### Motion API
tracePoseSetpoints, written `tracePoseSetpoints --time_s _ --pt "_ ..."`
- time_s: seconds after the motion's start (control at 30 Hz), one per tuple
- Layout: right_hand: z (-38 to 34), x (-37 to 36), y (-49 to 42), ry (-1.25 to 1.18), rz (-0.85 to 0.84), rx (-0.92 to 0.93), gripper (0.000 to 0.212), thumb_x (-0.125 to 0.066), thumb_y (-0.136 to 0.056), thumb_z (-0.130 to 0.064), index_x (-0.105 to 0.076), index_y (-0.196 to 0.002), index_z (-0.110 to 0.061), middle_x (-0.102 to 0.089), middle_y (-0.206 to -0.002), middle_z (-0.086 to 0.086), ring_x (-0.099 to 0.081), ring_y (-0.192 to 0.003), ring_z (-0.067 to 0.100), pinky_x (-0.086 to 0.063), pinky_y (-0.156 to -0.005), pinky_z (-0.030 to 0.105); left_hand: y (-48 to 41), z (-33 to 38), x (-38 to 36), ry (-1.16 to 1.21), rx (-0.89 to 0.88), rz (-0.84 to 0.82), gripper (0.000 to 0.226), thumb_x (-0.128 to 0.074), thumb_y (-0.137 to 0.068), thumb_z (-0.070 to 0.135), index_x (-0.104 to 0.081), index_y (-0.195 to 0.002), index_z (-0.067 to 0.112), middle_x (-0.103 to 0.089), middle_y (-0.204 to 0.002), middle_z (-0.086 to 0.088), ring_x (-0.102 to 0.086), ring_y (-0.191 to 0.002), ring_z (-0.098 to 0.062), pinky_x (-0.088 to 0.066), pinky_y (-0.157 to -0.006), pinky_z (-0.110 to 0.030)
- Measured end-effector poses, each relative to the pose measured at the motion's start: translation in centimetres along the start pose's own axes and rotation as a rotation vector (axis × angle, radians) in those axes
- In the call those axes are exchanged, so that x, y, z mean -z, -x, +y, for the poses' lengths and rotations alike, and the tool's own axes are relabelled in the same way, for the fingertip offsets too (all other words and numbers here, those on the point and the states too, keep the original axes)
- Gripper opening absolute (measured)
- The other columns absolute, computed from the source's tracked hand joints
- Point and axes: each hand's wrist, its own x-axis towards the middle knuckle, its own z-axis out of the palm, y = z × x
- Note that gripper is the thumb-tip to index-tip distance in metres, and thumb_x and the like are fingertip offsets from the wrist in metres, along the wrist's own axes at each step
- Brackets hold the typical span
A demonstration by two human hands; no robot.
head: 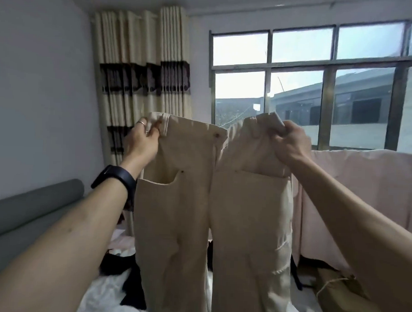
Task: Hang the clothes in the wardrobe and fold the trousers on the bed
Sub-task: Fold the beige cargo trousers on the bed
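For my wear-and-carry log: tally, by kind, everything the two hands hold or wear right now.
beige trousers, waistband gripped by left hand and right hand: 1
black wristband, on the left wrist: 1
ring, on a left finger: 1
Total: 3

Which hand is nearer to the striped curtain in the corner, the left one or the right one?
Left. The left hand grips the waistband of the trousers just in front of the curtain; the right hand grips the other end, across before the window.
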Motion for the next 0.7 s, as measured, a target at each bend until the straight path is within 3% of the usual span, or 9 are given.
tracePoseSetpoints --time_s 0.07,0.2,0.3,0.43,0.6,0.7 --pt "-1.2 1.0 -0.7 -0.024 0.033 -0.005 0.018 -0.061 -0.095 -0.035 -0.069 -0.105 -0.022 -0.066 -0.093 0.006 -0.059 -0.087 0.029 -0.044 -0.073 0.034 -0.4 1.4 0.8 -0.001 -0.014 0.04 0.02 -0.049 -0.103 0.026 -0.058 -0.109 0.009 -0.059 -0.092 -0.005 -0.058 -0.092 -0.031 -0.036 -0.072 -0.03" --pt "-2.9 3.3 -0.8 -0.051 0.112 -0.01 0.017 -0.064 -0.092 -0.036 -0.066 -0.093 -0.019 -0.065 -0.086 0.006 -0.06 -0.084 0.03 -0.043 -0.069 0.034 -0.8 3.6 2.5 0.009 -0.084 0.074 0.02 -0.054 -0.1 0.031 -0.05 -0.084 0.019 -0.061 -0.087 -0.003 -0.058 -0.087 -0.03 -0.037 -0.07 -0.032" --pt "-3.6 4.9 0.3 -0.074 0.142 -0.029 0.025 -0.065 -0.09 -0.033 -0.06 -0.077 -0.013 -0.057 -0.07 0.001 -0.052 -0.07 0.024 -0.035 -0.059 0.035 0.1 4.6 3.8 0.004 -0.086 0.063 0.029 -0.055 -0.099 0.03 -0.047 -0.074 0.02 -0.057 -0.076 0.001 -0.056 -0.083 -0.027 -0.034 -0.062 -0.033" --pt "-4.2 6.9 2.1 -0.103 0.17 -0.02 0.027 -0.063 -0.086 -0.025 -0.056 -0.065 -0.009 -0.052 -0.061 -0.001 -0.044 -0.059 0.013 -0.035 -0.055 0.029 2.1 5.1 5.7 -0.013 -0.086 0.073 0.029 -0.058 -0.099 0.04 -0.065 -0.092 0.013 -0.067 -0.088 -0.003 -0.061 -0.087 -0.028 -0.042 -0.063 -0.03" --pt "-4.6 8.0 4.1 -0.065 0.116 -0.013 0.018 -0.062 -0.083 -0.024 -0.066 -0.072 -0.011 -0.058 -0.063 0.002 -0.05 -0.064 0.021 -0.036 -0.055 0.031 4.2 4.5 7.0 0.062 -0.002 0.015 0.026 -0.063 -0.096 0.042 -0.071 -0.093 0.018 -0.068 -0.083 0.003 -0.059 -0.074 -0.013 -0.043 -0.063 -0.026" --pt "-4.7 8.0 5.1 -0.043 0.072 -0.019 0.017 -0.06 -0.083 -0.024 -0.07 -0.08 -0.011 -0.062 -0.071 0.006 -0.054 -0.071 0.026 -0.036 -0.056 0.031 4.7 3.9 6.8 0.063 0.043 -0.022 0.026 -0.064 -0.096 0.038 -0.069 -0.093 0.013 -0.062 -0.076 0.004 -0.055 -0.069 -0.015 -0.041 -0.055 -0.019"
